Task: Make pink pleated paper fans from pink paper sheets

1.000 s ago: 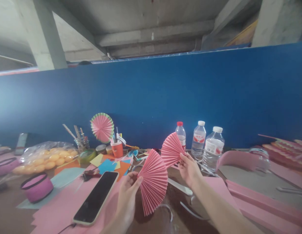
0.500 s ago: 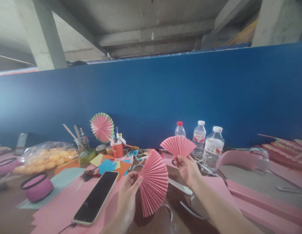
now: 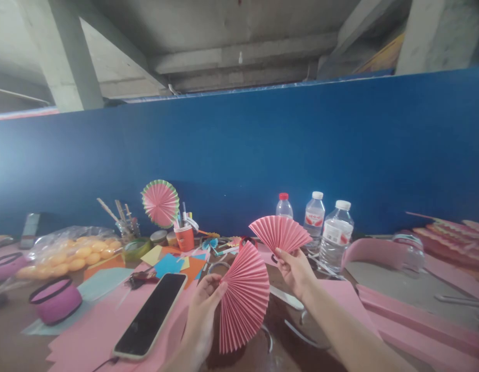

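Two pleated pink paper fans are held apart above the table. My left hand (image 3: 206, 299) pinches the gathered point of the larger fan (image 3: 245, 302), whose folds spread to the right and downward. My right hand (image 3: 293, 268) grips the smaller fan (image 3: 280, 232) at its base, with its folds spreading upward in front of the bottles. The fans' edges come close to each other near the middle of the view. Beneath the hands lie a white serrated strip (image 3: 286, 298) and curved pale strips (image 3: 301, 335).
A black-screened phone (image 3: 151, 315) lies on pink sheets (image 3: 82, 336) at left. Behind are an orange cup (image 3: 185, 238) of pens, a round green-edged fan (image 3: 160, 203) and a bag of yellow balls (image 3: 82, 252). Water bottles (image 3: 336, 237) stand right of centre.
Both fans have opened slightly wider. The left one reaches a little lower, and the right one spreads further to the left. Both hands still hold them.
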Demonstrator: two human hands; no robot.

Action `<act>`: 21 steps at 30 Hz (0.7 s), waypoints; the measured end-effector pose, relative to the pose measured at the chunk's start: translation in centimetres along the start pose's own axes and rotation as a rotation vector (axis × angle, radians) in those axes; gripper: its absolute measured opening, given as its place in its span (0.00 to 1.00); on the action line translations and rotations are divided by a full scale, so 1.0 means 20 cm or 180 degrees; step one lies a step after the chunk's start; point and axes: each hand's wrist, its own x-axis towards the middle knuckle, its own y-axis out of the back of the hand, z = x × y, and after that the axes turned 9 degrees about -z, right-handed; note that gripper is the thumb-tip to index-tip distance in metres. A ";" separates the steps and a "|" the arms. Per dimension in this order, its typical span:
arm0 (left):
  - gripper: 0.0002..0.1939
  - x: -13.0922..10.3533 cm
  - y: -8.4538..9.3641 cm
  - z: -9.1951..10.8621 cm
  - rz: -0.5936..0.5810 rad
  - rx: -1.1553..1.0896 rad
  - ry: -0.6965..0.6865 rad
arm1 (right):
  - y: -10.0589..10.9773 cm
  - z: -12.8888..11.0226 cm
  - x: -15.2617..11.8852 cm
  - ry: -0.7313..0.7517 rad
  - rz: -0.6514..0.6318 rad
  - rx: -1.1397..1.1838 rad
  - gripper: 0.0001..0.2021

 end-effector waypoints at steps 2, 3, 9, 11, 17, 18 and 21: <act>0.14 0.00 0.00 0.00 -0.0016 -0.0013 0.0045 | -0.01 -0.01 -0.01 -0.0031 -0.0027 -0.0013 0.17; 0.15 0.00 0.00 0.00 -0.0006 -0.0010 0.0053 | -0.01 -0.01 -0.01 -0.0047 -0.0027 -0.0019 0.17; 0.13 -0.01 0.00 0.01 -0.0225 -0.0047 0.0135 | 0.00 -0.01 -0.01 -0.0243 0.0074 0.0003 0.12; 0.13 -0.01 0.00 0.01 -0.0243 -0.0045 0.0128 | 0.00 -0.02 -0.02 -0.0326 0.0096 0.0037 0.11; 0.12 0.00 0.00 0.00 -0.0426 -0.0154 0.0237 | 0.00 -0.01 -0.01 -0.0268 0.0155 0.0031 0.10; 0.11 0.00 0.00 0.00 -0.0457 -0.0160 0.0247 | 0.00 -0.01 -0.01 -0.0206 0.0195 0.0029 0.10; 0.11 -0.01 0.00 0.00 -0.0528 -0.0133 0.0264 | 0.01 0.01 0.00 -0.0027 0.0305 0.0034 0.12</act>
